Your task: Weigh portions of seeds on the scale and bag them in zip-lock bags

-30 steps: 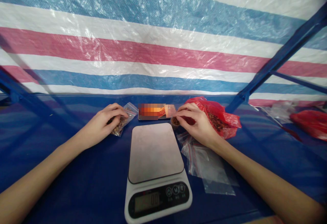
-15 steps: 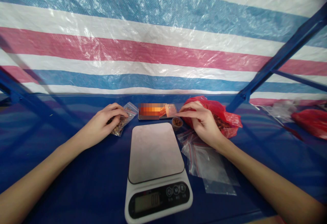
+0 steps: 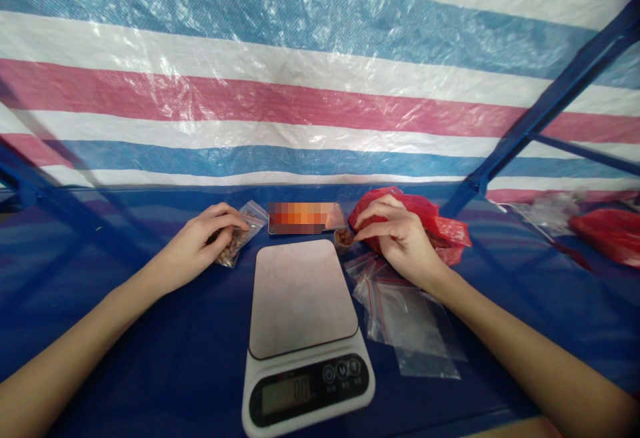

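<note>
Presently, the left hand point(image 3: 205, 245), at ten o'clock from the scale point(image 3: 305, 298), has thumb and fingers pinching a zip bag point(image 3: 244, 237) of brown pieces. At one o'clock a small cup point(image 3: 343, 243) holds more brown bits; beside it the right hand point(image 3: 393, 238) has its fingers loosely parted, though whether a fingertip touches the rim I cannot tell. A red bag point(image 3: 453, 228) sits at two o'clock, clear bags point(image 3: 415, 321) at three, a flat device point(image 3: 300, 215) at twelve.
</note>
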`<state>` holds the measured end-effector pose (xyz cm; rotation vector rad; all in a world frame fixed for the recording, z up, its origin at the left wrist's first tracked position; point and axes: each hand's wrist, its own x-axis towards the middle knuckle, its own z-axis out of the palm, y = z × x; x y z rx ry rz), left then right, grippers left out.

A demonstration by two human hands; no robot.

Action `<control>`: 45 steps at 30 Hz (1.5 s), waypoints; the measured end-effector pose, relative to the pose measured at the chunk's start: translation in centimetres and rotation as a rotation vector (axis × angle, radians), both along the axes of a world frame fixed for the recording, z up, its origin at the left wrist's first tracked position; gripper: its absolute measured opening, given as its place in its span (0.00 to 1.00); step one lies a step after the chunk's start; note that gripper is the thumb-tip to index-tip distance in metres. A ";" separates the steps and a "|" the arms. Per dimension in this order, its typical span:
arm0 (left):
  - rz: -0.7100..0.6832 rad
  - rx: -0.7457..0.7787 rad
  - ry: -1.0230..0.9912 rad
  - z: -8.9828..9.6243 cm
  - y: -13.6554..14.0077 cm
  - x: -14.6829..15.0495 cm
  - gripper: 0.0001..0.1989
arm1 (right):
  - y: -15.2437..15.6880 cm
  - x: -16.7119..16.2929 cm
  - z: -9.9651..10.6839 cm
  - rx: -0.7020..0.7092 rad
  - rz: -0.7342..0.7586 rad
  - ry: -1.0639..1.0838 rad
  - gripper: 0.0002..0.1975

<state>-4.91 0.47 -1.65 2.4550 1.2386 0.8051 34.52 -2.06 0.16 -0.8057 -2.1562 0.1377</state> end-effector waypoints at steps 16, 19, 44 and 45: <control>0.009 0.007 0.005 0.0 0.0 0.1 0.18 | -0.1 -0.4 0.0 -0.015 -0.112 0.036 0.25; 0.006 0.008 0.010 0.0 0.0 0.1 0.18 | 0.0 -0.3 -0.1 -0.007 -0.101 0.026 0.24; -0.002 -0.005 -0.002 0.0 0.0 -0.1 0.18 | -1.8 -1.0 1.4 -0.043 0.126 -0.003 0.22; -0.005 -0.004 -0.005 0.0 0.0 -0.2 0.18 | -2.2 -1.1 1.7 -0.073 0.171 -0.027 0.22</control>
